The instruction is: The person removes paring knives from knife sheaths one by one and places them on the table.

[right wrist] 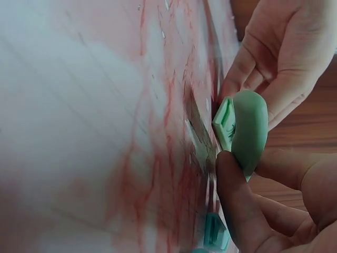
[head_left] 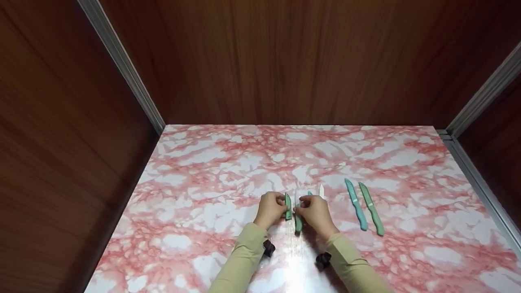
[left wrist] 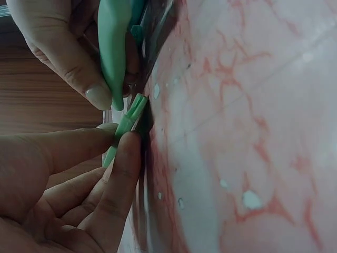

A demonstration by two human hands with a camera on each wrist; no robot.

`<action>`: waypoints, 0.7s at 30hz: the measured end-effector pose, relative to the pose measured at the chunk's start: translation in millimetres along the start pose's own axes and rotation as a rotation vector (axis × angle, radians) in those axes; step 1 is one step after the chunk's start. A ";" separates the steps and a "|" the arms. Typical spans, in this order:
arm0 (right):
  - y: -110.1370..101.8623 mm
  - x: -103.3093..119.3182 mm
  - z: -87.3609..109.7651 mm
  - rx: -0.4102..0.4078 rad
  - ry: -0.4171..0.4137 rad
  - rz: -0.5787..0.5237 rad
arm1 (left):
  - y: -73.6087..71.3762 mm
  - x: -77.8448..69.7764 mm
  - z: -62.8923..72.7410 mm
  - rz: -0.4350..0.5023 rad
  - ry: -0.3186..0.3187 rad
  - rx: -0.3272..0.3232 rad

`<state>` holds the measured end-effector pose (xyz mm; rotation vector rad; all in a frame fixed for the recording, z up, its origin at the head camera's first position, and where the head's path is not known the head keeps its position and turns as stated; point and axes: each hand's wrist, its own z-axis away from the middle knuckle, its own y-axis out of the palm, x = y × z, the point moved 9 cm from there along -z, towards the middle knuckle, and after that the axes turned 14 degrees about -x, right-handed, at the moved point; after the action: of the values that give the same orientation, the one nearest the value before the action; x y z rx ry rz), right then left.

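In the head view, at the near middle of the marbled table (head_left: pixel 175 211), the left hand (head_left: pixel 270 207) pinches a green sheath (head_left: pixel 288 207) while the right hand (head_left: pixel 316 213), just to its right, pinches a green knife (head_left: pixel 298 224) by its handle, butt toward the near side. Beyond the right hand show a bare white blade (head_left: pixel 321 191) and a bit of blue plastic (head_left: pixel 310 193); farther right lie a closed blue knife (head_left: pixel 356 203) and a closed green knife (head_left: pixel 371 209). The left wrist view shows the left thumb and fingers clamped on the sheath, its end near the handle. In the right wrist view, the right fingers close on the handle — sheath and handle overlap there, so contact is unclear. The step looks like fitting or parting knife and cover — I cannot tell which; either calls for keeping both aligned, fingers off the edge.
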<state>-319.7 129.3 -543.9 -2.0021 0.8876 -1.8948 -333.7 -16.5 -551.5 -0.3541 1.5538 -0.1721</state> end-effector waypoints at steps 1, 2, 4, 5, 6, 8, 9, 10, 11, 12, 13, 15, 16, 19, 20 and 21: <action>-0.3 0.5 -0.4 -0.006 -0.004 0.003 | 0.2 -0.3 -0.3 0.001 -0.001 0.002; -0.5 1.0 -0.8 -0.011 -0.005 0.005 | 0.4 0.0 -0.9 0.002 -0.002 0.001; -0.7 2.1 -1.7 -0.021 -0.016 0.007 | 0.2 -0.8 -2.3 -0.008 0.013 -0.006; -0.9 3.2 -2.3 -0.027 -0.024 0.012 | 0.3 -0.6 -3.0 -0.009 0.012 -0.008; -1.0 3.9 -2.8 -0.033 -0.030 0.014 | 0.2 -0.6 -3.9 -0.014 0.016 -0.012; -1.5 5.1 -3.9 -0.048 -0.037 0.012 | 0.0 -1.8 -6.2 -0.027 0.037 -0.024; -1.8 5.5 -4.3 -0.055 -0.040 0.011 | -0.1 -2.6 -7.0 -0.037 0.047 -0.028; -1.9 5.5 -4.8 -0.063 -0.037 0.011 | -0.1 -3.0 -7.7 -0.047 0.051 -0.031; -2.2 5.9 -5.1 -0.070 -0.039 0.011 | -0.1 -3.2 -8.3 -0.057 0.059 -0.034; -2.4 5.6 -5.4 -0.076 -0.035 0.009 | -0.4 -3.9 -8.7 -0.073 0.074 -0.040; -2.5 5.3 -5.4 -0.080 -0.031 0.007 | -0.7 -4.7 -8.9 -0.089 0.090 -0.046; -2.5 4.4 -5.5 -0.085 -0.023 0.005 | -1.6 -5.5 -8.5 -0.118 0.107 -0.055; -2.4 4.2 -5.5 -0.085 -0.021 0.005 | -2.2 -6.0 -8.3 -0.127 0.116 -0.062; -2.2 3.6 -5.7 -0.087 -0.015 0.004 | -3.4 -7.1 -7.8 -0.129 0.132 -0.074; -2.1 3.7 -5.9 -0.085 -0.017 0.006 | -3.5 -7.2 -7.5 -0.123 0.129 -0.073; -2.0 4.1 -6.1 -0.083 -0.021 0.008 | -3.5 -7.4 -7.4 -0.110 0.126 -0.072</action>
<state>-325.2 129.9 -538.6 -2.0581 0.9833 -1.8585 -340.8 -18.1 -543.2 -0.4939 1.6690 -0.2288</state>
